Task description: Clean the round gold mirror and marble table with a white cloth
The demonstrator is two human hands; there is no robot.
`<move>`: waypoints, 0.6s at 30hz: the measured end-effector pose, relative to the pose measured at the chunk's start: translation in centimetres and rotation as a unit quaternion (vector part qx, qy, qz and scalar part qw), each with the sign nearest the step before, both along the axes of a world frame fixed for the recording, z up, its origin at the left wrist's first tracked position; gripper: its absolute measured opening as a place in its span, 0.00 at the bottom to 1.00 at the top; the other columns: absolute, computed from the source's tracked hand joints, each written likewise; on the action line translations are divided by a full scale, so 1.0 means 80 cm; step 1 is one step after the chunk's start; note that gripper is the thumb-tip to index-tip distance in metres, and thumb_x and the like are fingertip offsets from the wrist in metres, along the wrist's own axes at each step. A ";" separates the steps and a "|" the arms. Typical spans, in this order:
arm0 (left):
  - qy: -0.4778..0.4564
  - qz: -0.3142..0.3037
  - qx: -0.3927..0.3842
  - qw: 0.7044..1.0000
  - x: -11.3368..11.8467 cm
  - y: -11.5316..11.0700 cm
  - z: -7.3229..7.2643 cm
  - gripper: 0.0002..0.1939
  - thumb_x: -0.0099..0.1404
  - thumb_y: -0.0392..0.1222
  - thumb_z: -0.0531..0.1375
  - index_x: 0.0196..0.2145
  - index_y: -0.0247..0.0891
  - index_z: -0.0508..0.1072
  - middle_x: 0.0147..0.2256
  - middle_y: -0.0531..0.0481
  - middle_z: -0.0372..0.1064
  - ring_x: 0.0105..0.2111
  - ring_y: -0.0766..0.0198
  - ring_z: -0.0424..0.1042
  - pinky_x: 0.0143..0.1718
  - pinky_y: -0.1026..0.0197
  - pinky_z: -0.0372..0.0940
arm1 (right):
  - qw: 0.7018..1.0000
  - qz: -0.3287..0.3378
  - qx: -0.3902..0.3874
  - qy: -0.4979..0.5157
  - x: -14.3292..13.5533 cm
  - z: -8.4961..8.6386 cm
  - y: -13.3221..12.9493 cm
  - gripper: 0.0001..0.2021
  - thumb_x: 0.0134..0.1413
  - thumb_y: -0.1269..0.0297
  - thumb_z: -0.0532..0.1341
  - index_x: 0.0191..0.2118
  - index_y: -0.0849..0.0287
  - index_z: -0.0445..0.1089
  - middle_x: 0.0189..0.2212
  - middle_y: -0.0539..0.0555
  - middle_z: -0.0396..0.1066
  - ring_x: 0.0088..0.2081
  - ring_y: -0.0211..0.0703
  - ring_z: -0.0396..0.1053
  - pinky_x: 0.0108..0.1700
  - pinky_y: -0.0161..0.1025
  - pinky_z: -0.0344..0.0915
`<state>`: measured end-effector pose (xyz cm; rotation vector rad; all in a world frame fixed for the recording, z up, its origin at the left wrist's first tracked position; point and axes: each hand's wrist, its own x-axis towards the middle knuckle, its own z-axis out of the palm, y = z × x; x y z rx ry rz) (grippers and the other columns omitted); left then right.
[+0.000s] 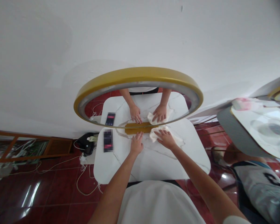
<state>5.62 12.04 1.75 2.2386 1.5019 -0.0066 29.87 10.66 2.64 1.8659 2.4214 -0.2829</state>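
Note:
A round mirror (140, 71) with a gold frame stands on the white table, its gold base (130, 130) below the glass. My left hand (137, 143) lies with fingers stretched at the front edge of that base, holding nothing. Over a crumpled white cloth (154, 137) at the base's right end, my right hand (166, 139) has its fingers spread and curled onto the fabric. The cloth covers that end of the base. Both hands and the cloth show again as reflections in the glass.
A phone (108, 141) lies on the left of the marbled white table (154, 165). A white wall rises behind. Cables and a black bag (86, 143) are to the left. On the right are a second white table (249, 121) and a seated person (259, 183).

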 end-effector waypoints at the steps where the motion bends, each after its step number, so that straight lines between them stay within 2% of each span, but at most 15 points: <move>1: 0.007 -0.001 0.001 1.000 0.001 0.000 0.001 0.41 0.54 0.28 0.51 0.65 0.41 0.46 0.65 0.51 0.45 0.65 0.57 0.43 0.64 0.47 0.41 | 1.000 0.011 -0.007 0.002 0.004 0.001 0.002 0.25 0.60 0.56 0.52 0.63 0.41 0.52 0.57 0.55 0.58 0.50 0.50 0.59 0.48 0.44 0.54; 3: 0.024 -0.002 0.003 1.000 0.002 -0.001 0.004 0.41 0.55 0.29 0.52 0.65 0.41 0.45 0.65 0.51 0.45 0.65 0.58 0.42 0.64 0.48 0.42 | 1.000 -0.009 -0.009 0.002 0.010 0.001 0.008 0.24 0.60 0.55 0.51 0.62 0.42 0.52 0.56 0.54 0.59 0.49 0.49 0.60 0.48 0.43 0.55; 7: 0.055 -0.005 -0.001 0.998 0.004 -0.001 0.010 0.41 0.56 0.30 0.52 0.65 0.42 0.44 0.66 0.51 0.44 0.65 0.59 0.42 0.64 0.48 0.42 | 0.996 -0.090 0.010 -0.003 0.012 -0.001 0.014 0.25 0.62 0.54 0.48 0.63 0.48 0.52 0.53 0.58 0.61 0.48 0.52 0.61 0.45 0.44 0.57; 9: 0.062 -0.007 -0.006 0.998 0.004 -0.001 0.012 0.41 0.56 0.30 0.52 0.66 0.42 0.43 0.66 0.51 0.43 0.65 0.59 0.42 0.64 0.47 0.41 | 0.996 -0.084 0.015 0.000 0.008 -0.002 0.012 0.25 0.62 0.54 0.48 0.63 0.49 0.51 0.53 0.58 0.61 0.49 0.52 0.60 0.45 0.45 0.57; 14: 0.066 -0.004 -0.016 0.998 0.006 -0.001 0.015 0.41 0.56 0.30 0.52 0.66 0.42 0.43 0.66 0.51 0.43 0.65 0.59 0.41 0.64 0.47 0.41 | 1.000 0.006 0.013 0.014 0.005 -0.002 0.002 0.25 0.61 0.56 0.51 0.63 0.44 0.51 0.56 0.56 0.59 0.50 0.51 0.60 0.48 0.45 0.56; 16: 0.066 -0.001 -0.015 0.998 0.006 -0.001 0.015 0.41 0.56 0.30 0.52 0.66 0.43 0.43 0.66 0.51 0.43 0.65 0.59 0.41 0.64 0.47 0.41 | 1.000 -0.021 0.015 0.015 0.007 -0.002 0.003 0.25 0.61 0.55 0.51 0.63 0.45 0.51 0.56 0.56 0.60 0.50 0.51 0.60 0.48 0.45 0.57; 18: 0.068 -0.002 -0.014 0.998 0.006 -0.002 0.015 0.41 0.56 0.30 0.52 0.66 0.43 0.43 0.66 0.51 0.43 0.65 0.59 0.41 0.64 0.47 0.41 | 0.996 -0.081 0.019 0.014 0.005 -0.002 0.005 0.24 0.61 0.55 0.50 0.62 0.47 0.53 0.54 0.57 0.61 0.49 0.51 0.61 0.46 0.44 0.58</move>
